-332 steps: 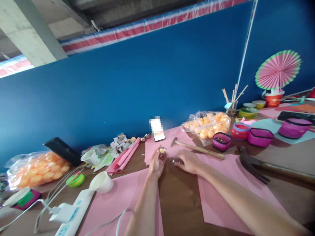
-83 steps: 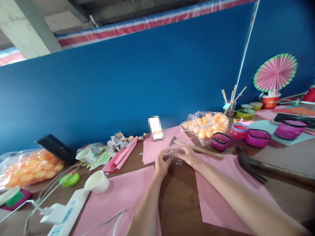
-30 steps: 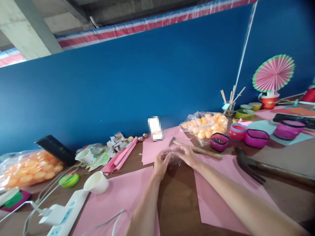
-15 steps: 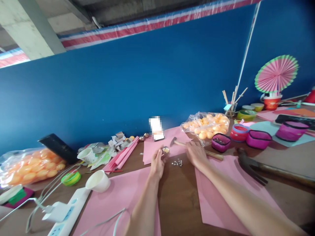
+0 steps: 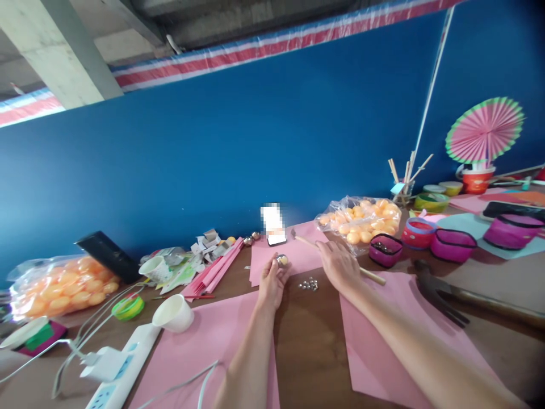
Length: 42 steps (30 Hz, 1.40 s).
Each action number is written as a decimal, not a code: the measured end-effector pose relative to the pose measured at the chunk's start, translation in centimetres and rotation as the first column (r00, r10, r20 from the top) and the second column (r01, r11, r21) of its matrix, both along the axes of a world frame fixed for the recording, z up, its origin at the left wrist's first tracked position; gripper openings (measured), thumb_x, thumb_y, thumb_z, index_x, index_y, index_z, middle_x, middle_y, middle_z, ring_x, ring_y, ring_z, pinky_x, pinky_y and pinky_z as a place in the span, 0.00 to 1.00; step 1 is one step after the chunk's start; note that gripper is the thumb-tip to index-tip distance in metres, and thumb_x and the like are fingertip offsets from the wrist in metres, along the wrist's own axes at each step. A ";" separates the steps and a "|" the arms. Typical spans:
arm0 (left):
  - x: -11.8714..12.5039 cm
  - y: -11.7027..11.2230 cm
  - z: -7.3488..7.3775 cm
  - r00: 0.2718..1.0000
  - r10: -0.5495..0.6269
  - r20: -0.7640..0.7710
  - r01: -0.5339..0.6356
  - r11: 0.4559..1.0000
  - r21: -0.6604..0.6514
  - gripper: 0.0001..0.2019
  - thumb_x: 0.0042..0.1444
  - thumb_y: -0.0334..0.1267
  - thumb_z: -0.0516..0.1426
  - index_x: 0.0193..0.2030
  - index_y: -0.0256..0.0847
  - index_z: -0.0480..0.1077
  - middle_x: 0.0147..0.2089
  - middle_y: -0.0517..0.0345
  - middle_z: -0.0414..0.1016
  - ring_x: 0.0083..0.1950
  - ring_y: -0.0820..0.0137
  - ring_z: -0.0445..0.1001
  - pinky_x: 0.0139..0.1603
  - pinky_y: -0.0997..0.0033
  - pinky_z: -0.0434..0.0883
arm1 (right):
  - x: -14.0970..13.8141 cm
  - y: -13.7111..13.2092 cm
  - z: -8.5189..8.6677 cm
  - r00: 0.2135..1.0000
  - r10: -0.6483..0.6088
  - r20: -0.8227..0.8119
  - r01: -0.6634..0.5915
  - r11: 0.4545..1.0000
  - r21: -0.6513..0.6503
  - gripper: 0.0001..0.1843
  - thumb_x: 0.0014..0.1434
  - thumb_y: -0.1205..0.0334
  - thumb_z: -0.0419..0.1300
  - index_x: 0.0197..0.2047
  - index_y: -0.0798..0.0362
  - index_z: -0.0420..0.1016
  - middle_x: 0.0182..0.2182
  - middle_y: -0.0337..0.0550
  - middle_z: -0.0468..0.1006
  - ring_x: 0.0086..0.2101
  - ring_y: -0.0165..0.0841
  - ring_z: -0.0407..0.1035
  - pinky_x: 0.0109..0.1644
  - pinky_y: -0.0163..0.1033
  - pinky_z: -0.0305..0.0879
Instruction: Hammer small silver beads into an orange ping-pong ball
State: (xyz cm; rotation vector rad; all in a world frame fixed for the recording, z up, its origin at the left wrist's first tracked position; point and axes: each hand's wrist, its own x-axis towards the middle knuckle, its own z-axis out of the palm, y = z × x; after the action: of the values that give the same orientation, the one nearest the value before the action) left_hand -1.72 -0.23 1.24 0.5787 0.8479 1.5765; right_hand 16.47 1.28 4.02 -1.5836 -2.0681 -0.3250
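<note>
My left hand (image 5: 271, 279) rests on the brown table (image 5: 310, 346) with its fingers pinched round a small round yellow and silver piece (image 5: 281, 260). My right hand (image 5: 339, 264) is wrapped round the wooden handle of a small hammer (image 5: 303, 240), whose head is lifted off the pink paper (image 5: 284, 255). Between the two hands lies a little heap of small silver metal pieces (image 5: 308, 284) on the bare wood.
A bag of orange balls (image 5: 361, 219) and pink tubs (image 5: 452, 244) stand to the right, beside a big claw hammer (image 5: 447, 292). To the left are paper cups (image 5: 174, 313), a power strip (image 5: 121, 369) and another bag of balls (image 5: 59, 286). A phone (image 5: 273, 225) leans at the blue wall.
My hands, close together over the silver pieces a second ago, have parted. My right hand has taken the small hammer and raised its head; my left still holds the round piece.
</note>
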 end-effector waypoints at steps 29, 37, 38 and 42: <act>-0.8 0.9 -0.6 0.988 0.153 0.021 -0.154 0.984 0.095 0.12 0.48 0.38 0.58 0.40 0.38 0.70 0.33 0.57 0.74 0.35 0.75 0.73 0.49 0.65 0.68 | -1.1 -2.1 0.3 0.979 0.203 -0.005 -0.203 0.979 0.036 0.19 0.60 0.64 0.44 0.53 0.49 0.63 0.33 0.45 0.73 0.35 0.32 0.65 0.31 0.32 0.54; -0.4 0.4 -0.1 0.991 0.121 0.066 -0.127 0.987 0.101 0.09 0.50 0.37 0.56 0.36 0.34 0.70 0.34 0.54 0.74 0.37 0.72 0.73 0.48 0.67 0.69 | -1.2 -2.1 0.1 0.982 0.187 -0.015 -0.184 0.977 0.103 0.17 0.60 0.64 0.44 0.52 0.49 0.64 0.32 0.43 0.73 0.34 0.31 0.65 0.31 0.32 0.53; -0.3 0.3 0.0 0.992 0.108 0.063 -0.114 0.989 0.096 0.09 0.50 0.37 0.56 0.35 0.34 0.70 0.33 0.54 0.74 0.36 0.73 0.73 0.47 0.68 0.70 | -1.2 -2.1 0.0 0.982 0.188 -0.012 -0.186 0.978 0.094 0.17 0.60 0.64 0.45 0.51 0.48 0.64 0.32 0.42 0.73 0.34 0.31 0.65 0.31 0.33 0.53; -0.3 0.3 0.1 0.990 0.123 0.062 -0.126 0.991 0.041 0.11 0.49 0.37 0.57 0.40 0.37 0.69 0.33 0.55 0.74 0.34 0.72 0.74 0.41 0.70 0.72 | -1.0 -1.6 0.0 0.992 0.124 -0.036 -0.122 0.990 0.066 0.17 0.61 0.63 0.43 0.51 0.47 0.64 0.35 0.43 0.73 0.37 0.32 0.63 0.34 0.33 0.53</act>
State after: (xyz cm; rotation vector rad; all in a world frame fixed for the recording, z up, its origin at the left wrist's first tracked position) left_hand -2.03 0.08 1.33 0.5164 0.8195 1.7216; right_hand 15.46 -0.35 4.04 -1.4074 -2.0925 -0.3086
